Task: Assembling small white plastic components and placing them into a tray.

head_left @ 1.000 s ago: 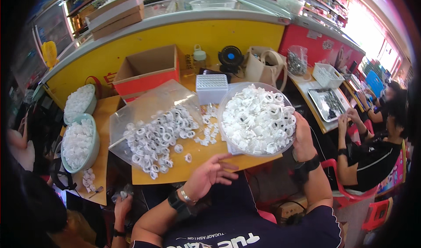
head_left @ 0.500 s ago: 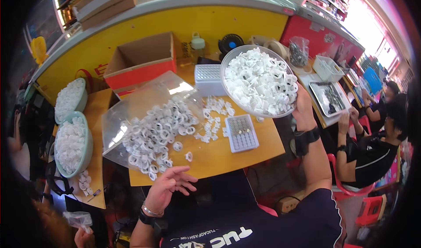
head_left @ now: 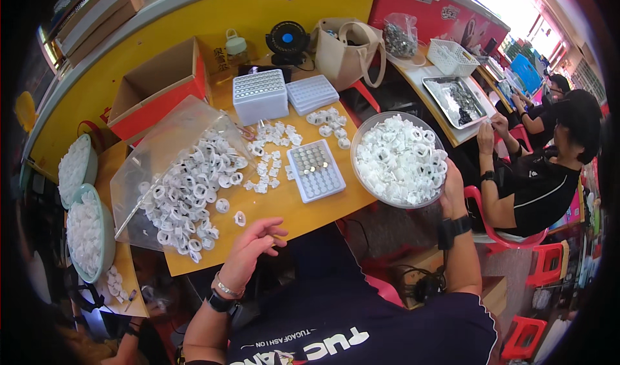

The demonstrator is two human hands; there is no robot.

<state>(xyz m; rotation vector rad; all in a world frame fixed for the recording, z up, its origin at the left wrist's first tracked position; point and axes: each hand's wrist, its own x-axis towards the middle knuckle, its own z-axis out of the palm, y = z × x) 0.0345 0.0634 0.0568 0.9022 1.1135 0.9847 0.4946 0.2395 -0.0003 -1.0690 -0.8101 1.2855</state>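
My right hand [head_left: 453, 189] grips the edge of a clear round tub [head_left: 402, 205] heaped with small white plastic parts [head_left: 397, 155], held off the table's right end. My left hand [head_left: 253, 249] hovers by the table's front edge, fingers loosely stretched and nothing in them. Beyond it, a clear plastic bag [head_left: 132, 203] lies with many white ring-shaped parts [head_left: 194, 187] spilling out. Loose white pieces [head_left: 261, 174] lie between the bag and a small white tray [head_left: 321, 196] with rows of round slots, a few holding shiny discs. More white pieces [head_left: 328, 121] sit behind the tray.
A red-and-brown cardboard box [head_left: 158, 90], a white slotted block [head_left: 260, 100], stacked white trays [head_left: 312, 93], a black fan [head_left: 287, 42] and a beige bag [head_left: 342, 58] line the back. Two filled green basins [head_left: 106, 236] stand left. A co-worker [head_left: 536, 171] sits right by a metal tray [head_left: 454, 100].
My right hand has brought the tub down and toward me, off the table's right end, uncovering the stacked trays behind. My left hand stays open, much as before. The whole view has shifted.
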